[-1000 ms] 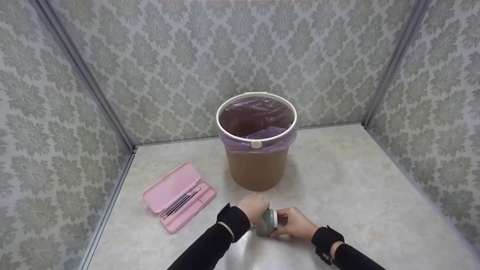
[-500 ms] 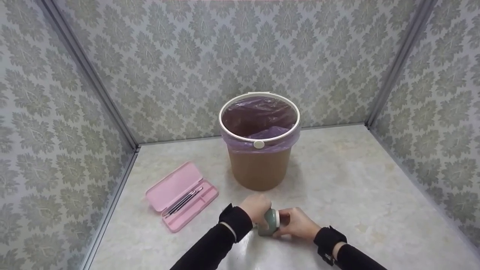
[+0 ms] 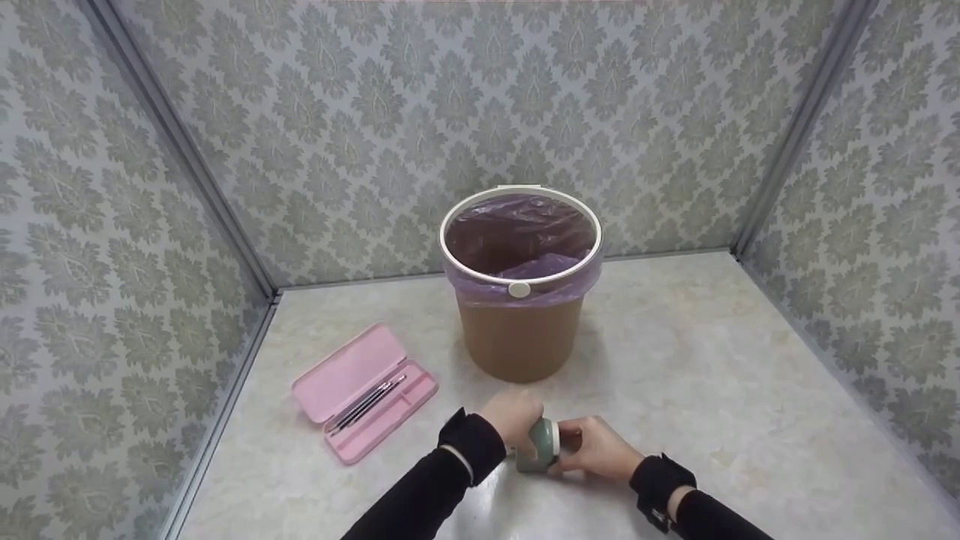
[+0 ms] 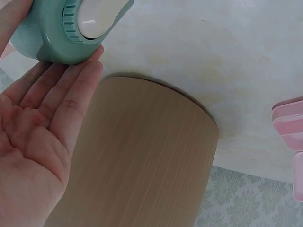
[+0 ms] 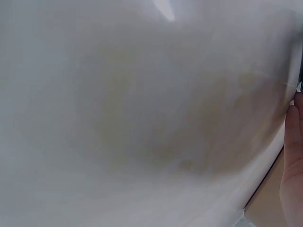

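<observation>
A small rounded green object (image 3: 534, 454) with a white end piece lies low at the table's front middle; its kind is not clear. In the left wrist view this glossy green object (image 4: 49, 35) shows a ribbed collar around its white part. My left hand (image 3: 513, 422) grips the green body, with the fingers stretched along one side and the thumb opposite. From the right, my right hand (image 3: 598, 451) holds the white end between thumb and fingers. Only part of the right hand (image 5: 294, 161) enters the right wrist view, at its right edge.
A brown bin (image 3: 519, 341) with a white rim and purple liner stands just beyond the hands. To the left lies an open pink pencil case (image 3: 349, 375) holding a few dark, slim pencils or pens (image 3: 369, 405). Patterned walls (image 3: 480, 112) border the table.
Both hands keep their hold on the green object and hardly move. The whole head view has shifted slightly, so everything sits a little farther right than a second ago.
</observation>
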A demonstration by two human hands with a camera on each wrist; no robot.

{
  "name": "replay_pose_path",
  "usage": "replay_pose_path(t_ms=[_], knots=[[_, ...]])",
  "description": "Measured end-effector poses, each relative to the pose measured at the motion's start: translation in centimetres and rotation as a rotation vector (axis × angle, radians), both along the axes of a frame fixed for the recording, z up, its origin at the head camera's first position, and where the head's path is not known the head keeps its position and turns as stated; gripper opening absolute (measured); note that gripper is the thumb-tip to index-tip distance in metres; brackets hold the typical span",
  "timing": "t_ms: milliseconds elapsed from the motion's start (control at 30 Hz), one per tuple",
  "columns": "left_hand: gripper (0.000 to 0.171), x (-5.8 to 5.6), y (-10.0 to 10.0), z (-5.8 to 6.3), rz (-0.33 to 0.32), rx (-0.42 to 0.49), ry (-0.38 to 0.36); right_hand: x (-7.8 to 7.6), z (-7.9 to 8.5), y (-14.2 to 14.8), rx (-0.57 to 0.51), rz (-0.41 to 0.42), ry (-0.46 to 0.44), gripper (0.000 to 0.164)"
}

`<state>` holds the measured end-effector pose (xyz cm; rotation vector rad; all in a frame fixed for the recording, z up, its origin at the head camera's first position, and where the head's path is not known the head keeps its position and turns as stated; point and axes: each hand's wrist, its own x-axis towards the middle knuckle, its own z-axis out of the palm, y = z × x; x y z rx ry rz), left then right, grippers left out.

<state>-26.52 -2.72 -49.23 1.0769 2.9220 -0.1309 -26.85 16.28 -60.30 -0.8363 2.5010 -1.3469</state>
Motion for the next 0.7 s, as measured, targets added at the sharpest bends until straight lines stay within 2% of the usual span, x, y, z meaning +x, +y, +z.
replay_pose_path(t_ms=[233, 467, 700], knots=[[0.039, -0.2, -0.2, -0.3, -0.003, -0.002, 0.002, 0.0, -0.1, 1.4, -0.008, -0.023, -0.038, 0.057], [0.039, -0.2, -0.3, -0.3, 0.008, 0.017, -0.029, 0.2, 0.1, 2.0, -0.025, -0.027, -0.093, 0.061], [0.040, -0.3, -0.2, -0.6, 0.012, 0.030, -0.043, 0.3, -0.3, 3.0, -0.015, -0.033, -0.074, 0.062]])
